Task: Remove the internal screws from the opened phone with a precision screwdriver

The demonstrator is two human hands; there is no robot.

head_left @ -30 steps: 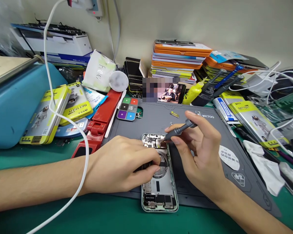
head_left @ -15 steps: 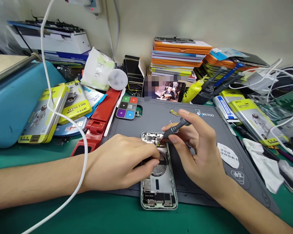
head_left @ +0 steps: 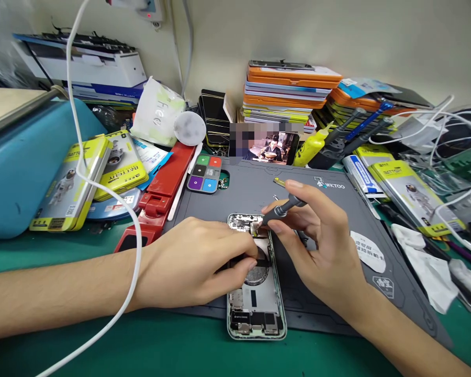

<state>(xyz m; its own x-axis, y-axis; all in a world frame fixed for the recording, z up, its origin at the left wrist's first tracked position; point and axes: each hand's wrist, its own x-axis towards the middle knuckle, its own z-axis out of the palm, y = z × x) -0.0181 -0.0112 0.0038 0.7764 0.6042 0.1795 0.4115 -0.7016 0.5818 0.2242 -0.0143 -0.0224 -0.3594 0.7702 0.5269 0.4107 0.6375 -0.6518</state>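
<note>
An opened smartphone [head_left: 261, 298] lies lengthwise in front of me, its inner parts and a round coil showing. My right hand [head_left: 317, 238] grips a grey screwdriver [head_left: 284, 208], slanted so that its tip end points into the upper part of the phone. Across the phone's middle rests my left hand [head_left: 204, 262], thumb and forefinger closed together beside a dark strip. What the left fingers hold, if anything, is hidden. The screwdriver's very tip is too small to make out.
A grey work mat [head_left: 204, 207] lies under the phone's upper part. On it are a coloured square organizer [head_left: 204, 175] and a small yellow piece [head_left: 279, 182]. A white cable [head_left: 135, 272] hangs over my left forearm. A phone playing video [head_left: 272, 147] stands behind.
Almost nothing differs. The whole view has shifted very slightly, and both hands and the screwdriver keep their places at the phone.
</note>
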